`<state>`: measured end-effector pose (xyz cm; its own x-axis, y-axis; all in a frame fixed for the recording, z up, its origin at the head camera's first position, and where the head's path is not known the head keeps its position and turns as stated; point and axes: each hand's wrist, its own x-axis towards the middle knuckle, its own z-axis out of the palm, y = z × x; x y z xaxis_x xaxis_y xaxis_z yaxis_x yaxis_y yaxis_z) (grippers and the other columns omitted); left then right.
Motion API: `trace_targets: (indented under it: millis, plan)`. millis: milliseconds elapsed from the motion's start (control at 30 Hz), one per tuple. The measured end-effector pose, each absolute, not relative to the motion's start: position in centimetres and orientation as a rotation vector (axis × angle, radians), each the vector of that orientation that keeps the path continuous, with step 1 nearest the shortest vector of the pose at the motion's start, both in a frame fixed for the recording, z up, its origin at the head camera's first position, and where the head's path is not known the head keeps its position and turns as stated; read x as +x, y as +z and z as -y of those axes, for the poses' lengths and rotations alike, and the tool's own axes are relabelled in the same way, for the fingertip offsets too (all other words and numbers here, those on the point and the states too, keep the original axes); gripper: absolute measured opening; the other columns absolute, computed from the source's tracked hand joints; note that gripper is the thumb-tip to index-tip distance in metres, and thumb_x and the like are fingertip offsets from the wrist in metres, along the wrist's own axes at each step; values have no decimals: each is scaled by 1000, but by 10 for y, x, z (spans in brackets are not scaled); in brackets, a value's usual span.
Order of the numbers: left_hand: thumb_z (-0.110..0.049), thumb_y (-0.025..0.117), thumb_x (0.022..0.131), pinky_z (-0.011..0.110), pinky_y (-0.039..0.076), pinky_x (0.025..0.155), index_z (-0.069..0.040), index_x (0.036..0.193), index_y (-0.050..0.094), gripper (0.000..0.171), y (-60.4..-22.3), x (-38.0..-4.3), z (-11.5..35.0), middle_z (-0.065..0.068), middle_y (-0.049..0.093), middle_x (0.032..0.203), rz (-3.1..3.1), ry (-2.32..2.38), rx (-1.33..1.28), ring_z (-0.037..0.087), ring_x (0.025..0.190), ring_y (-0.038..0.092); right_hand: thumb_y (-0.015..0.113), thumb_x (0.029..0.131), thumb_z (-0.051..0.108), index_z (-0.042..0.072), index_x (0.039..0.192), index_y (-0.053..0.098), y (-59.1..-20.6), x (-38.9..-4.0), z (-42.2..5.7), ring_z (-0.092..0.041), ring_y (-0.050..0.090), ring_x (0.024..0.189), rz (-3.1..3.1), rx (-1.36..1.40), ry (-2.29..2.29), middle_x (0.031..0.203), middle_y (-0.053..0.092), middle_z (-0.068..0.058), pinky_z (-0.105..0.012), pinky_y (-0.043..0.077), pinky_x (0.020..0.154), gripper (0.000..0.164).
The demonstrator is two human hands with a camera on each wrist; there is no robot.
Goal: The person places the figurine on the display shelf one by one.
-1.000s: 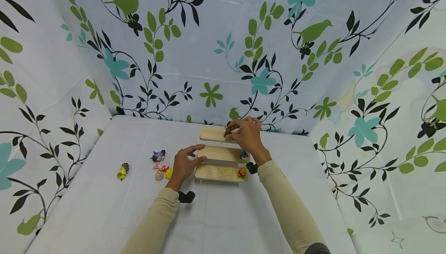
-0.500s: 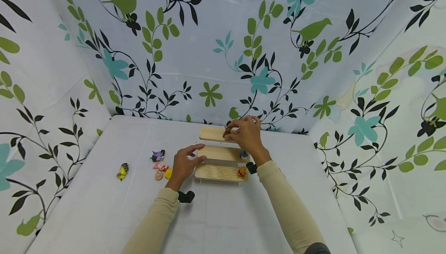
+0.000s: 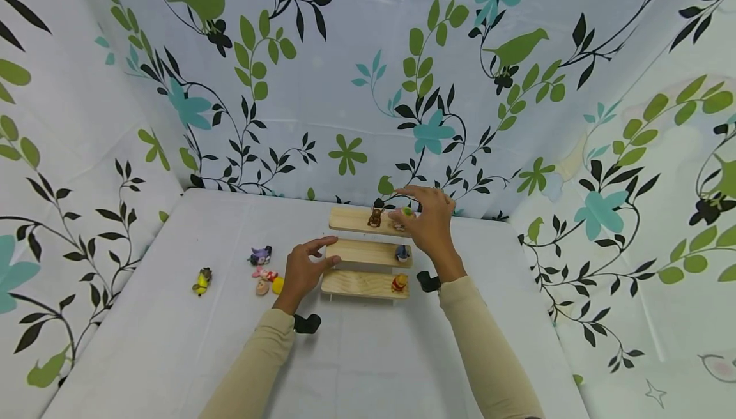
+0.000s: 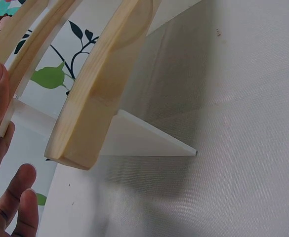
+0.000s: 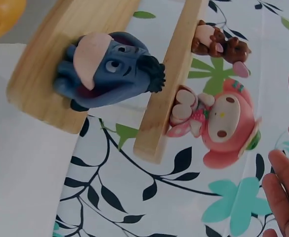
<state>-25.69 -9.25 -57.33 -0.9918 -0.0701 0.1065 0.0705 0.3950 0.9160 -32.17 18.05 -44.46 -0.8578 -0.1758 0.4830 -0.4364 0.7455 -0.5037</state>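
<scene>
A three-step wooden display stand (image 3: 359, 251) with pale side supports stands on the table. My left hand (image 3: 303, 272) grips the left end of its middle board, thumb on one face and a finger on the other in the left wrist view. On the top board sits a brown figurine (image 5: 233, 52), with a pink hooded figurine (image 5: 228, 123) to its right. My right hand (image 3: 431, 221) is beside these two, fingers spread and holding nothing; the right wrist view shows its fingertips apart from them. A blue donkey figurine (image 5: 109, 71) sits at the middle board's right end.
An orange-and-red figurine (image 3: 399, 283) sits on the lowest board's right end. Left of the stand lie a purple figurine (image 3: 260, 255), a pink-red one (image 3: 266, 274), a round peach one (image 3: 262, 289) and a yellow one (image 3: 278, 286). Farther left is a yellow-green figurine (image 3: 202, 281).
My right hand has let go of the brown figurine and moved right, uncovering it on the top board along with part of the pink figurine. My left hand has stayed on the stand.
</scene>
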Motion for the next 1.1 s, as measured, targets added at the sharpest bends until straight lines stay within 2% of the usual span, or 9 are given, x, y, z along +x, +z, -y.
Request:
trace_targets:
  millis: [167, 400, 533, 633, 733, 833, 967, 1033, 1100]
  plan:
    - [-32, 85, 91, 46, 51, 93, -32, 134, 75, 45, -573, -257, 93, 1, 69, 145, 2517, -1655, -11, 30, 113, 65, 92, 84, 30, 20, 132, 75, -450, -310, -195, -34, 52, 138, 2443, 390, 998, 145, 64, -9, -65, 22, 113, 52]
    - [-32, 85, 91, 48, 51, 96, -32, 135, 75, 45, -572, -257, 93, 0, 69, 146, 2518, -1658, 6, 31, 114, 65, 91, 87, 25, 17, 127, 77, -467, -299, -212, -34, 62, 123, 2377, 293, 1141, 141, 65, -12, -65, 26, 109, 44]
    - [-31, 85, 91, 47, 51, 95, -31, 135, 75, 45, -573, -257, 92, 0, 69, 146, 2518, -1658, 2, 31, 113, 65, 90, 88, 22, 19, 126, 77, -477, -293, -218, -34, 66, 120, 2397, 221, 1231, 139, 66, -8, -62, 38, 112, 40]
    - [-30, 85, 91, 47, 51, 94, -31, 135, 75, 45, -573, -258, 92, 1, 68, 146, 2518, -1658, -4, 32, 113, 65, 88, 89, 21, 20, 127, 76, -484, -290, -221, -35, 69, 118, 2404, 168, 1313, 137, 66, -8, -60, 48, 106, 39]
    - [-31, 85, 91, 47, 52, 94, -32, 135, 75, 45, -573, -257, 92, 0, 67, 148, 2522, -1663, -2, 31, 114, 65, 88, 90, 24, 21, 128, 76, -491, -290, -222, -34, 71, 115, 2414, 119, 1361, 135, 67, -7, -57, 52, 101, 40]
    - [-30, 84, 92, 47, 52, 94, -32, 135, 75, 45, -573, -257, 92, 0, 67, 148, 2522, -1666, -1, 32, 115, 65, 88, 89, 25, 21, 128, 75, -498, -293, -222, -31, 72, 112, 2441, 72, 1400, 134, 69, -5, -43, 58, 91, 41]
    - [-30, 84, 92, 47, 52, 94, -31, 135, 75, 45, -572, -257, 92, 0, 68, 148, 2519, -1660, -3, 32, 114, 65, 88, 89, 26, 19, 126, 74, -506, -299, -221, -26, 75, 110, 2479, 18, 1474, 131, 71, -2, -22, 57, 76, 39]
    - [-30, 84, 92, 47, 52, 94, -31, 135, 75, 45, -572, -257, 92, 0, 68, 147, 2520, -1657, -2, 32, 114, 65, 88, 89, 25, 18, 123, 75, -509, -302, -220, -25, 75, 109, 2483, -7, 1519, 129, 72, -1, -18, 56, 73, 37]
    - [-30, 85, 91, 48, 52, 95, -31, 135, 75, 45, -572, -257, 92, 0, 68, 147, 2521, -1658, 0, 32, 114, 65, 87, 90, 26, 18, 122, 76, -512, -304, -218, -24, 75, 108, 2493, -40, 1551, 128, 73, -1, -20, 56, 74, 34]
